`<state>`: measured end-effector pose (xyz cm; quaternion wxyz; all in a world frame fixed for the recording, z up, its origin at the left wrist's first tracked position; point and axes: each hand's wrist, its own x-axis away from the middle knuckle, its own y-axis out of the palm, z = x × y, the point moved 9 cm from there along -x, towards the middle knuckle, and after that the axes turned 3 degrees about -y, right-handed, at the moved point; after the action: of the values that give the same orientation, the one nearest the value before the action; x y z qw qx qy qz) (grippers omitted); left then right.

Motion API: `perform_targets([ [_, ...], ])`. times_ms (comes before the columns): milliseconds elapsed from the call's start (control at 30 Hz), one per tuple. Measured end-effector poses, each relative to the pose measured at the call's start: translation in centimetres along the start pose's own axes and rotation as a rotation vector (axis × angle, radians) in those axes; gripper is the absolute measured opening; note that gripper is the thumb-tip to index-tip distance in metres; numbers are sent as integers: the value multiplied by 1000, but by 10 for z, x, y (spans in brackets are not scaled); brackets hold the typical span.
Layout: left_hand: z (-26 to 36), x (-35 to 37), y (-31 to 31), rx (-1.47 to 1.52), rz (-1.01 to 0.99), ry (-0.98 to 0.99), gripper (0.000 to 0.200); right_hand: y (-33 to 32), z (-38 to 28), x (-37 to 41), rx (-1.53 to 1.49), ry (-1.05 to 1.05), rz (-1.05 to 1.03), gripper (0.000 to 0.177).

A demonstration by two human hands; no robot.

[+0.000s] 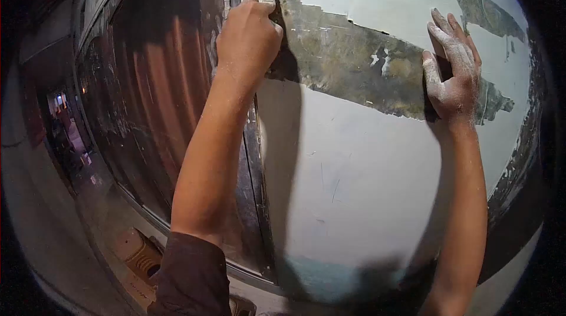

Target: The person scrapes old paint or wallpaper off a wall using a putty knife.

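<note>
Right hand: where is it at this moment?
In the head view, the right hand is at upper right, fingers up, over the grey-brown band across the white surface.

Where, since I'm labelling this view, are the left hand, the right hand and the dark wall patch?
Left hand (250, 30): head view, back of the hand.
Right hand (458, 83): head view, back of the hand.
Dark patch (348, 50): head view, its stretch between the hands.
</note>
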<state>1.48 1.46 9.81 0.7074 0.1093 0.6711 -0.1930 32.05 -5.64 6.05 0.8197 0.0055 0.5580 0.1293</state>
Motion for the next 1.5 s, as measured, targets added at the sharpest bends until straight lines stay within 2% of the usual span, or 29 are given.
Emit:
perform_targets([
  [133, -7, -8, 2, -20, -52, -41, 29, 0, 1, -1, -33, -2, -4, 43],
  [733, -2, -46, 2, -20, 9, 34, 33, 1, 0, 1, -27, 17, -15, 42],
  [1033, -4, -62, 5, -10, 39, -50, 29, 0, 0, 0, -11, 25, -13, 42],
  [1133, 1, -64, 6, -40, -4, 0, 30, 0, 0, -1, -42, 32, -14, 42],
  [1333, -6, -54, -4, 2, 33, 3, 32, -1, -2, 0, 17, 30, -23, 42],
  [1433, -11, -25, 0, 13, -34, 0, 33, 0, -1, -1, 0, 24, -17, 43],
  [1500, -11, 4, -1, 23, -90, -75, 32, -1, 0, -1, -18, 31, -13, 42],
])
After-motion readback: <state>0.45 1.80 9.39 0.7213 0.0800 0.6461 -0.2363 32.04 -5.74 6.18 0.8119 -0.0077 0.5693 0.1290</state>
